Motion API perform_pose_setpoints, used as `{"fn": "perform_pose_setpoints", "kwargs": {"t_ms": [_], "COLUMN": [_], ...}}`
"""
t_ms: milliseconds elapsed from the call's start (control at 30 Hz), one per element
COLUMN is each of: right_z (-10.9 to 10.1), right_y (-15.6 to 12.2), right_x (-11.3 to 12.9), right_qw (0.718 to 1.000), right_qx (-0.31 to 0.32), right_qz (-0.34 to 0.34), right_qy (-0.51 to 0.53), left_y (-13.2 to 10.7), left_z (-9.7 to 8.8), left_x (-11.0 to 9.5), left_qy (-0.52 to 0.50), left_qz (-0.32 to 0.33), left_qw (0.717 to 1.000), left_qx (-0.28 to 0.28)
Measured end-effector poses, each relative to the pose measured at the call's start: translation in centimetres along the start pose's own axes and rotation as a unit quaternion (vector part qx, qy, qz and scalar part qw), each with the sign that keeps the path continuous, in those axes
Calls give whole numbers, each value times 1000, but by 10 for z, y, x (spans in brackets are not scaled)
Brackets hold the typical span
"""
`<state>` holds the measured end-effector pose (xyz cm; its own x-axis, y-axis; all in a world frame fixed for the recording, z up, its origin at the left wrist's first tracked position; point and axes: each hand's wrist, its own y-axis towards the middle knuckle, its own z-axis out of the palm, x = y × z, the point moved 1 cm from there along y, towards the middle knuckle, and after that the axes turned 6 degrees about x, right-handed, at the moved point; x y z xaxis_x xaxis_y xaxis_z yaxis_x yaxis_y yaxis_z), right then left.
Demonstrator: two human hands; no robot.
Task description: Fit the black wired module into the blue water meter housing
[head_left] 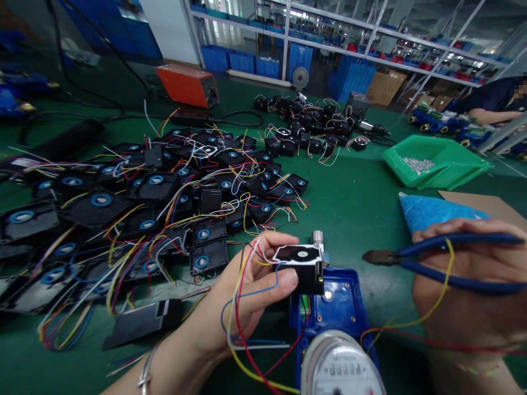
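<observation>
My left hand [247, 299] grips a small black box-shaped module [308, 280] with a white-edged top and a round dark disc. White, blue, red and yellow wires [239, 329] hang from it over my fingers and palm. The module is over a blue plastic housing [340, 299] that has a round meter with a number dial [340, 370] at its near end. In my right hand [448, 321] are blue-handled cutting pliers [457, 281], handles apart, jaws pointing left. A yellow wire [440, 299] runs up across the pliers' handles, and a red wire crosses below that hand.
Many black parts with blue rings [156, 180] and tangled wires cover the left of the green table. Farther back are small wired black modules [315, 145] and an orange box [187, 85]. A green bin [453, 164] and blue bag [436, 211] stand right; a person [489, 101] sits beyond.
</observation>
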<state>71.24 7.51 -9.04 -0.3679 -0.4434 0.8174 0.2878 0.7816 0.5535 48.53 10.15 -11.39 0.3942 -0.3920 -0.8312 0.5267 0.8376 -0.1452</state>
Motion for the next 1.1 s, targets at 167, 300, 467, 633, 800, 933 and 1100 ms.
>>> {"fn": "perform_pose_setpoints", "kwargs": {"t_ms": [167,300,467,633,800,933,1100], "right_z": [-9,4,9,17,14,6,5], "right_y": [20,13,6,-3,-8,-11,-23], "right_x": [-62,-77,-15,29,32,31,26], "right_qw": [917,880,951,866,853,863,896], "right_qx": [147,240,280,471,476,470,424], "right_qz": [-18,-54,-46,-109,-136,-121,-65], "right_qy": [-371,-407,-127,-129,-164,-141,-116], "left_y": [-1,-2,-6,-9,-13,-19,-23], "left_z": [-1,2,11,18,20,17,13], "left_x": [3,3,5,13,16,10,11], "left_qy": [16,62,190,195,234,391,494], "left_qz": [33,51,83,150,168,245,310], "left_qw": [999,995,976,967,953,883,810], "left_qx": [18,63,63,67,91,84,64]}}
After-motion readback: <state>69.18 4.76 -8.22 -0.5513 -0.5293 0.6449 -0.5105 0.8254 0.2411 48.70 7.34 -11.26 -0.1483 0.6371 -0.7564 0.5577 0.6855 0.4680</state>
